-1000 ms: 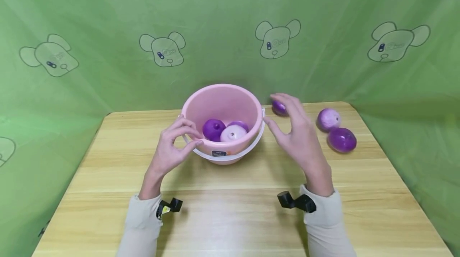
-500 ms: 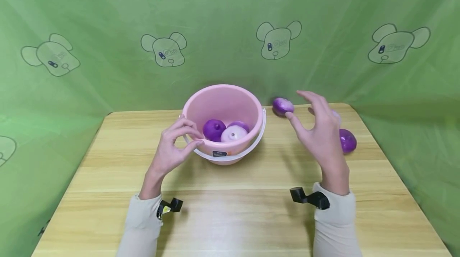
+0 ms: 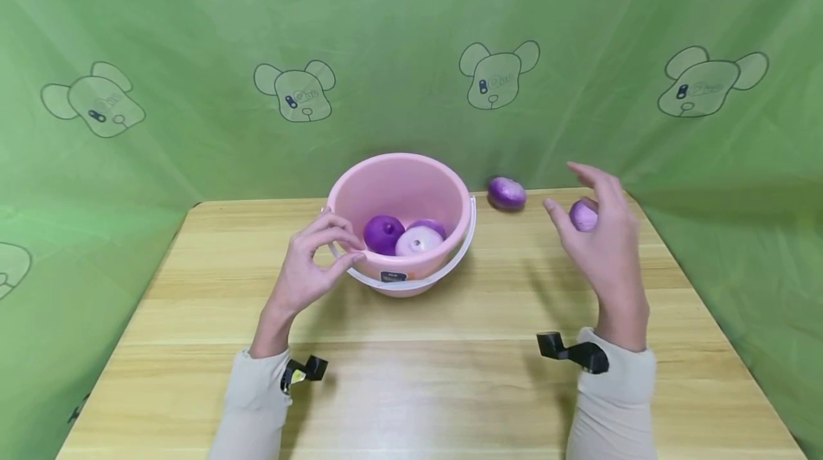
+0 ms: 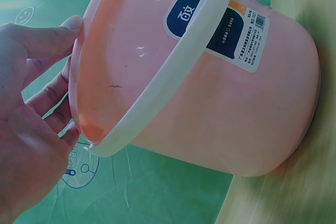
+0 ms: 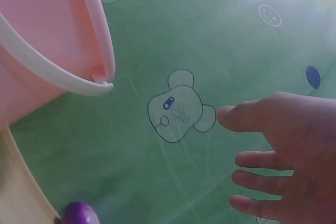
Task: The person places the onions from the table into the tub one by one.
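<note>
A pink bucket (image 3: 401, 188) with a white handle (image 4: 163, 82) stands on the table. At its near left rim, my left hand (image 3: 315, 260) pinches the edge, fingers over it and thumb outside. Inside lie a dark purple onion (image 3: 383, 234), a pale onion (image 3: 419, 239) and a partly covered onion (image 3: 429, 226). My right hand (image 3: 604, 238) holds nothing, its fingers spread, over the right side of the table. Just past its thumb shows a light purple onion (image 3: 584, 216), partly hidden by the hand. Near the back edge sits another purple onion (image 3: 506, 193).
The wooden table (image 3: 437, 381) ends at a green curtain (image 3: 398, 31) with printed bear-like heads, which rises behind and along both sides. A label (image 4: 236, 35) is stuck on the bucket's outer wall.
My right hand has moved right, away from the bucket and past the back onion, and now covers the dark onion at the far right. The left hand stays on the rim.
</note>
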